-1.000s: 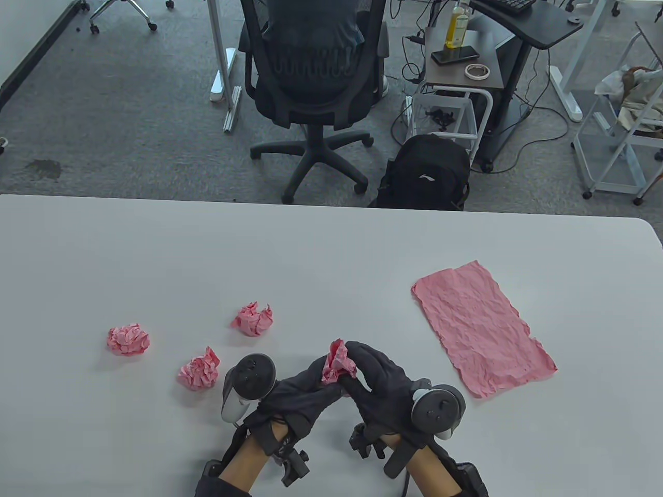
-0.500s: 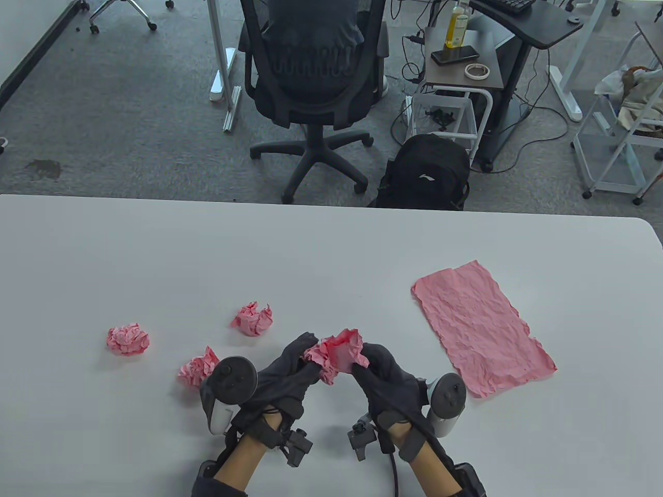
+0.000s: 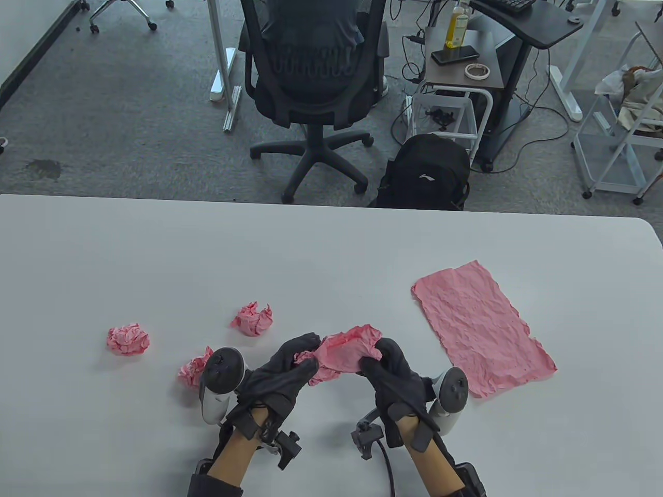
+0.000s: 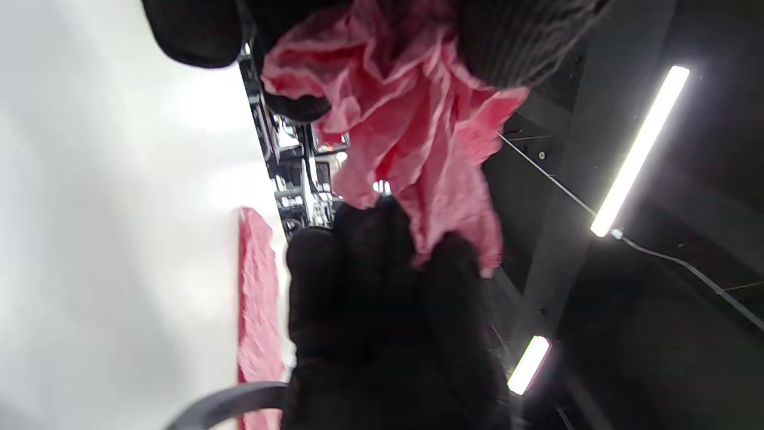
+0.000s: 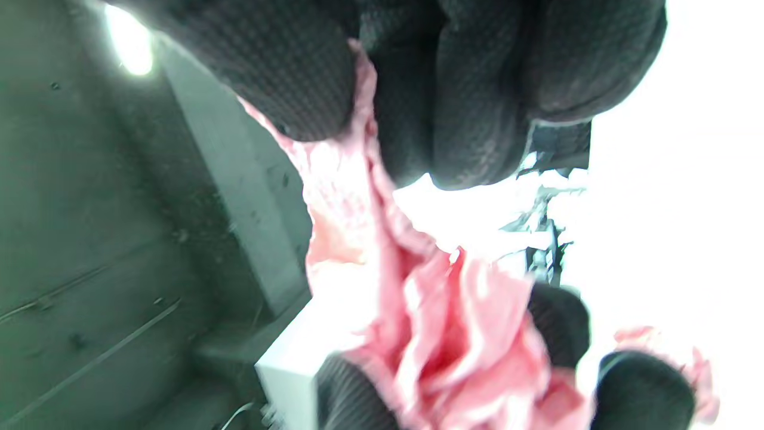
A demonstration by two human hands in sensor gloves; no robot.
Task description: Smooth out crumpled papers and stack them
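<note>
Both gloved hands hold one half-opened pink paper (image 3: 342, 353) just above the white table (image 3: 311, 259) near its front edge. My left hand (image 3: 295, 360) pinches its left end, my right hand (image 3: 377, 358) pinches its right end. The wrist views show the same paper (image 4: 412, 131) (image 5: 453, 334) stretched between the fingers of both hands. A flattened pink sheet (image 3: 481, 331) lies on the table to the right. Three crumpled pink balls sit on the left: one far left (image 3: 128, 339), one behind the left tracker (image 3: 190, 368), one further back (image 3: 252, 319).
Beyond the table's far edge stand a black office chair (image 3: 316, 77), a black backpack (image 3: 427, 173) and a small side table (image 3: 463, 64) with a bottle, a phone and a tape roll. A white rack (image 3: 621, 140) is at the far right.
The pink paper has gone from a tight wad between the fingers to a partly spread sheet. My hands have drawn apart, the left going left and the right going right.
</note>
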